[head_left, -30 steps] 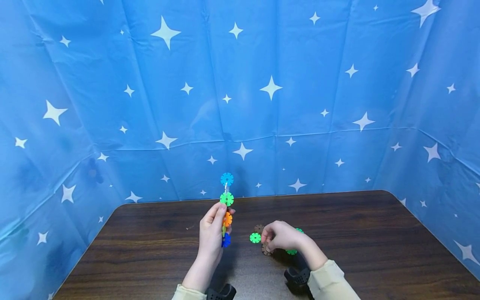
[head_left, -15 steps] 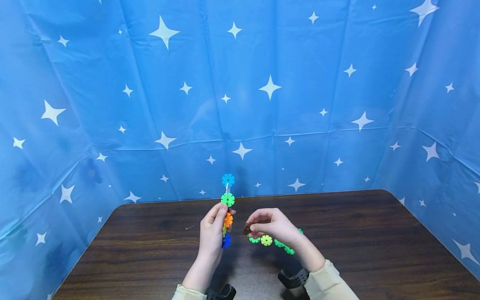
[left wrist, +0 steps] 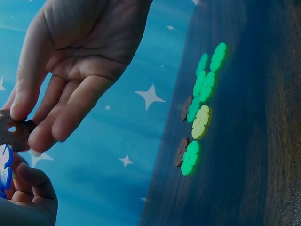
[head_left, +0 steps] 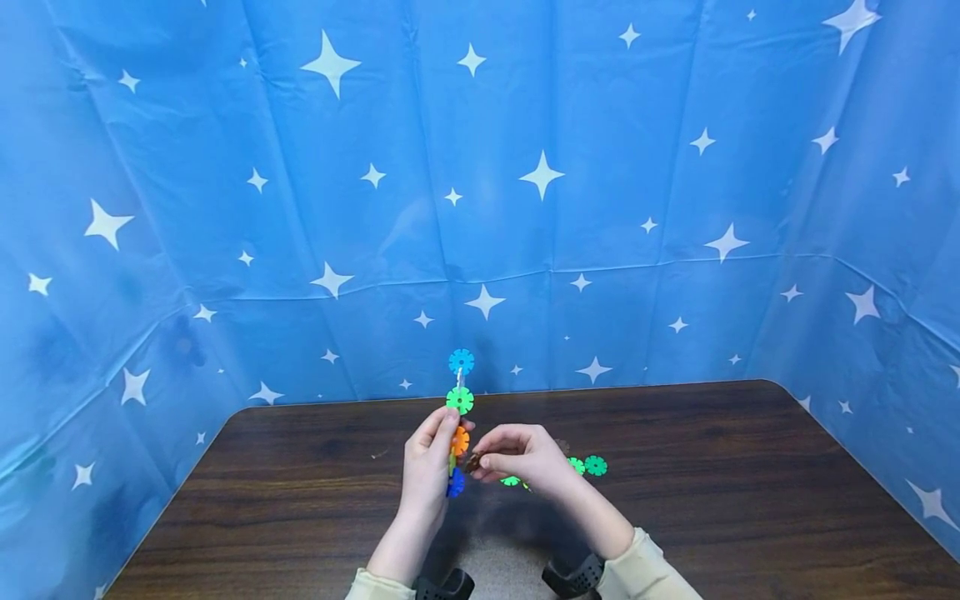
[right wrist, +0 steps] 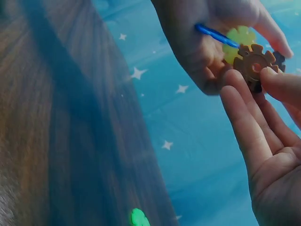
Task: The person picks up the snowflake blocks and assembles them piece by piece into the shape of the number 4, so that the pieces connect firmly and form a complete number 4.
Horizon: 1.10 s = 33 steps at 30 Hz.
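"What's the right hand (head_left: 521,460) doing?"
"Pinching a brown disc (right wrist: 244,65) between thumb and fingers."
"And the left hand (head_left: 429,462)?"
"Gripping an upright chain of coloured discs (head_left: 460,402). The brown disc is just beside its lower part; I can't tell if they touch."
"Beyond?"
"Loose discs (left wrist: 201,121) on the table (head_left: 300,492), then a starry blue curtain (head_left: 480,158)."

Cannot see the disc chain (head_left: 462,441) whole in the head view, partly covered by the left hand (head_left: 427,458). Cannot see all of the brown disc (head_left: 472,462) past the right hand (head_left: 523,458). Cannot follow the blue disc (left wrist: 6,165) beyond the left wrist view's edge, or a green disc (right wrist: 139,217) beyond the right's.
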{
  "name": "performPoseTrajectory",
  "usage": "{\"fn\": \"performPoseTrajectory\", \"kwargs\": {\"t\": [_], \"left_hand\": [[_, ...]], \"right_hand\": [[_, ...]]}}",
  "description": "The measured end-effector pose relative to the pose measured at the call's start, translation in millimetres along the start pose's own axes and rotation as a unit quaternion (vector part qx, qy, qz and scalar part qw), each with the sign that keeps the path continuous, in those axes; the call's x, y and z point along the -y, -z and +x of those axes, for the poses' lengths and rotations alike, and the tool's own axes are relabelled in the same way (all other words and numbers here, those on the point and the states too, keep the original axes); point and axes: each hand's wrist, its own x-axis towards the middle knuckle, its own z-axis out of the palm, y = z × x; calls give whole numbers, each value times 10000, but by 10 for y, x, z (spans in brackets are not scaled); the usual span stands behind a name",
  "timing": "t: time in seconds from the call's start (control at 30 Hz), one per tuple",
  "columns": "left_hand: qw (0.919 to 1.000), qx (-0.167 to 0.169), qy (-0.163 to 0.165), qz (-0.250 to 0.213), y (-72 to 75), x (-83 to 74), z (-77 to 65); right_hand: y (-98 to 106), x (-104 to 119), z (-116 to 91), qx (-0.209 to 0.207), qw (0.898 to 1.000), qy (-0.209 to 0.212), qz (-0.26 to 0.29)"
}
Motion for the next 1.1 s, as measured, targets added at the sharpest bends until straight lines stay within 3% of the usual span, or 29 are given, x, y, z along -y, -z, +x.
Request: {"fn": "performPoseTrajectory", "kwargs": {"t": [0.33, 0.67, 1.1], "left_hand": [[10000, 39, 57, -4, -3, 1, -11], [9999, -85, 72, -83, -16, -3, -6], [9993, -341, 19, -117, 13, -15, 14]], "right_hand": [[-68, 5, -5, -154, 9997, 95, 160], [-118, -13, -5, -48, 9993, 329, 186], [-206, -29, -14, -511, 9980, 370, -56]]}}
